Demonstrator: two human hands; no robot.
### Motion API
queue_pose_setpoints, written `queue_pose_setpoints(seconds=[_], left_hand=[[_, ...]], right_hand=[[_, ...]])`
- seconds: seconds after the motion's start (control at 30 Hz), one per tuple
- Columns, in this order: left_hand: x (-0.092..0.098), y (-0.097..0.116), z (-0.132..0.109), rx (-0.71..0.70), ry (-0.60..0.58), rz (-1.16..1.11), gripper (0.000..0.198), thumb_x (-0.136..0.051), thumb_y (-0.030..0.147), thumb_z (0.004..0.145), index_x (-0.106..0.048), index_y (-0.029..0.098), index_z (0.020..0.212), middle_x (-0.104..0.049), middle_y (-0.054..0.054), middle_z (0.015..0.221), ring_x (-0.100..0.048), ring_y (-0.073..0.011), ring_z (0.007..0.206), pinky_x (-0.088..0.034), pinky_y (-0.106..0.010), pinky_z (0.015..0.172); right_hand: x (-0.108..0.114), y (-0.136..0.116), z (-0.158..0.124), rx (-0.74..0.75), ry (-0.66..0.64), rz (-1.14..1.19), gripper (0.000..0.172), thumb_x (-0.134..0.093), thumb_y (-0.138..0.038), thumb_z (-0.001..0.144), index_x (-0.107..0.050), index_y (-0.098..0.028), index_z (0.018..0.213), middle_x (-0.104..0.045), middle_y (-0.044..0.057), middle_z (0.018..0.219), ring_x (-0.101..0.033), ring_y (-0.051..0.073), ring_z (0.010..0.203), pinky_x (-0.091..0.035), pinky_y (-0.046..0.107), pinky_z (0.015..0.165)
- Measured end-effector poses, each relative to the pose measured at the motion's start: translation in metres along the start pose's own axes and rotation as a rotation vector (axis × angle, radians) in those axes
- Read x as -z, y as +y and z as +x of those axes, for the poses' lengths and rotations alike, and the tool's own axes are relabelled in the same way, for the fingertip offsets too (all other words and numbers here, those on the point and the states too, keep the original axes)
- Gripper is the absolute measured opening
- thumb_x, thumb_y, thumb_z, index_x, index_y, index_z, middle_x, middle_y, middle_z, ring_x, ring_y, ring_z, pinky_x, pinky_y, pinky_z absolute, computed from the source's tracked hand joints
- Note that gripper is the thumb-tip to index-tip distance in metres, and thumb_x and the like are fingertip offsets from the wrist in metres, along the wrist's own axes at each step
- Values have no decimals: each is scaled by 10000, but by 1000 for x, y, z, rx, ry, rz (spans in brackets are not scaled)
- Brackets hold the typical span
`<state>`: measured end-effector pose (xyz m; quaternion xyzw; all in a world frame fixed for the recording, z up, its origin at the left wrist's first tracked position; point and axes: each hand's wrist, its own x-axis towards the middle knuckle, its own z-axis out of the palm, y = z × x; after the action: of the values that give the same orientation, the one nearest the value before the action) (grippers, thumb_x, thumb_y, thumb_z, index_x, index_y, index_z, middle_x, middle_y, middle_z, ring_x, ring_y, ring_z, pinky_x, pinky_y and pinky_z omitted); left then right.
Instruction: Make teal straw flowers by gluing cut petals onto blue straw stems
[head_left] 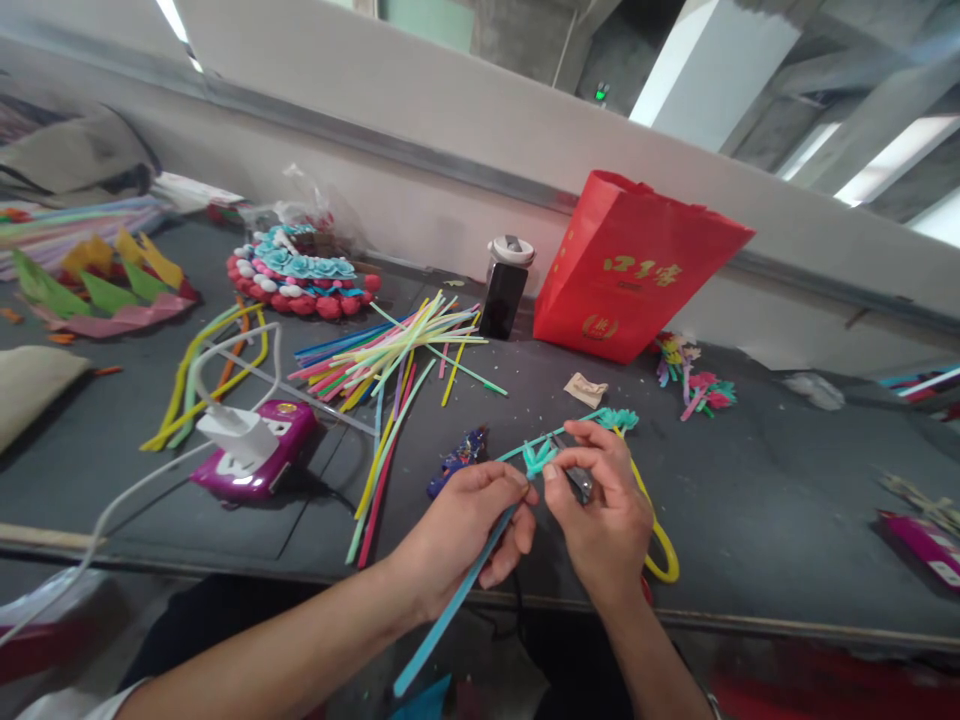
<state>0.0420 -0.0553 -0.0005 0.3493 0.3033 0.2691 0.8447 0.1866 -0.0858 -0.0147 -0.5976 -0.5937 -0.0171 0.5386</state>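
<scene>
My left hand (480, 520) is closed in a pinch round a blue pipe cleaner (454, 605), whose long end slants down past the table edge. A small teal pipe-cleaner flower (538, 457) with looped petals rises just above those fingertips. My right hand (604, 500) has its thumb and fingers pinched at the right side of this flower. Behind the right hand lies a finished-looking teal flower (619, 420) on a green stem. A grey metal tool is partly hidden there, its kind unclear. A yellow pipe-cleaner loop (664, 550) sits to the right.
Loose pipe cleaners (405, 350) are heaped left of centre. A purple power strip (259, 465) holds a white plug with a cable. Behind stand a tumbler (511, 252), a black phone (503, 302) and a red paper bag (630, 265). Decorated wreaths (304, 270) lie back left.
</scene>
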Motion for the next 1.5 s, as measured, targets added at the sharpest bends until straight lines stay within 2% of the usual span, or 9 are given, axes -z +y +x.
queue_pose_setpoints(seconds=[0.23, 0.63, 0.97, 1.1, 1.3, 1.5], left_hand=[[2, -2, 1, -68, 5, 78, 159, -512, 304, 869, -533, 177, 776, -560, 36, 491, -381, -53, 276, -282, -140, 268], [-3, 1, -3, -107, 65, 176, 208, -540, 334, 837, -492, 183, 703, -536, 51, 480, -377, -44, 274, -271, -136, 270], [-3, 1, -4, -102, 38, 146, 162, -515, 306, 831, -505, 183, 726, -531, 55, 480, -358, -40, 268, -260, -136, 271], [-2, 0, -2, -117, 69, 185, 185, -515, 330, 839, -493, 187, 724, -525, 57, 480, -363, -44, 274, -259, -139, 273], [-3, -1, -2, -143, 98, 261, 238, -525, 379, 843, -477, 196, 699, -511, 62, 476, -351, -44, 278, -247, -144, 271], [-3, -4, -2, -155, 100, 295, 222, -523, 364, 843, -491, 195, 702, -515, 62, 484, -356, -42, 287, -257, -137, 277]], right_hand=[[2, -1, 1, 70, 16, -94, 24, -636, -210, 790, -619, -216, 775, -634, 53, 1093, -595, 229, 1039, -464, 417, 888], [0, -3, 0, 162, 66, -181, 57, -636, -182, 783, -588, -212, 772, -634, 62, 1084, -585, 234, 1035, -469, 413, 882], [-1, 0, -1, 117, 45, -142, 41, -628, -194, 793, -593, -216, 790, -624, 54, 1085, -574, 232, 1051, -449, 421, 908], [0, -1, -2, 95, 9, -95, 68, -643, -211, 796, -584, -214, 829, -624, 61, 1079, -568, 239, 1063, -432, 437, 934], [4, -5, 0, 123, 4, -32, 233, -656, -218, 805, -598, -208, 1030, -626, 72, 1085, -574, 237, 1054, -435, 440, 944], [7, -2, -1, 96, -23, -46, 58, -617, -222, 841, -641, -218, 893, -630, 55, 1055, -589, 224, 1007, -454, 402, 887]])
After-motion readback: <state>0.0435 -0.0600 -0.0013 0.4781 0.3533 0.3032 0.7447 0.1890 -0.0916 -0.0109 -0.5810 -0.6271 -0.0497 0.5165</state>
